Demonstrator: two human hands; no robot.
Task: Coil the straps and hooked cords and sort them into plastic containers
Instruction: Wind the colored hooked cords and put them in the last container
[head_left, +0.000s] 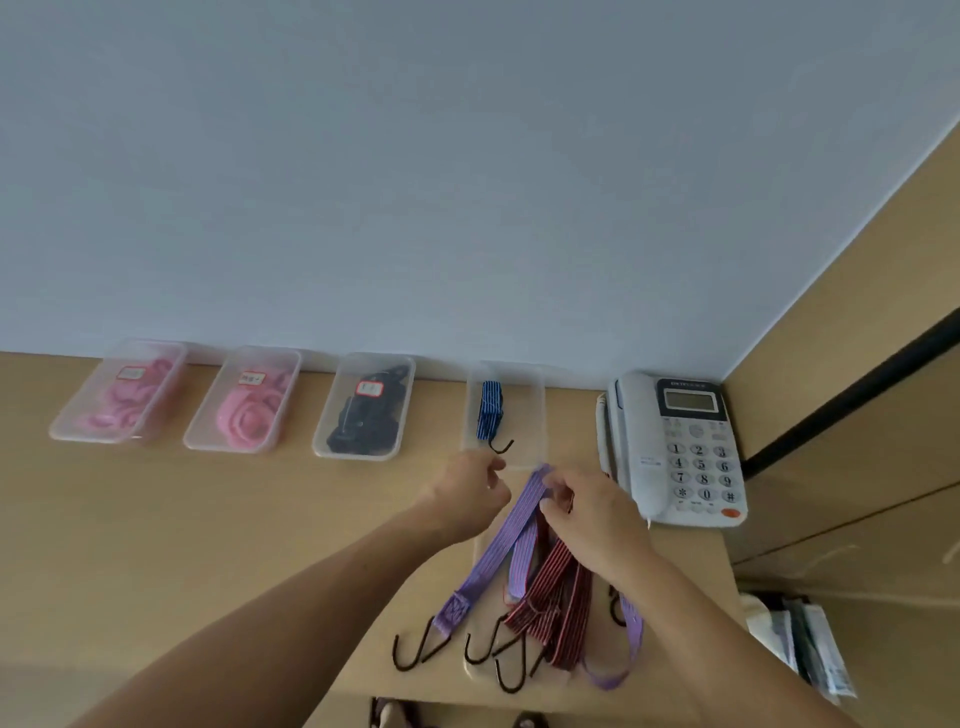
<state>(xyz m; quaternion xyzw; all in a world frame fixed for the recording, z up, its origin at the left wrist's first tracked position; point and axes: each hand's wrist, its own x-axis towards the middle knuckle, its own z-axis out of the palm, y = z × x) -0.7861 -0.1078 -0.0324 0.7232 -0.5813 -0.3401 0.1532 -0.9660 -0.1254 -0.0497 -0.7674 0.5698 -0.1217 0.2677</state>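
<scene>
My right hand (584, 512) pinches the folded top of a purple hooked cord (506, 545), whose ends hang down to black hooks (415, 652). Red striped cords (558, 603) with hooks lie under it in a clear tray near the desk's front edge. My left hand (467, 491) hovers just left of the purple fold with fingers curled; I cannot tell whether it holds anything. Beyond the hands a clear container (530, 410) holds one coiled blue cord (489, 410) with its hook sticking out.
Along the wall stand three more clear containers: two with pink coils (119, 395) (244, 405) and one with black straps (363, 410). A white desk phone (675, 447) sits right of the hands. A wooden cabinet (857, 415) borders the desk's right side.
</scene>
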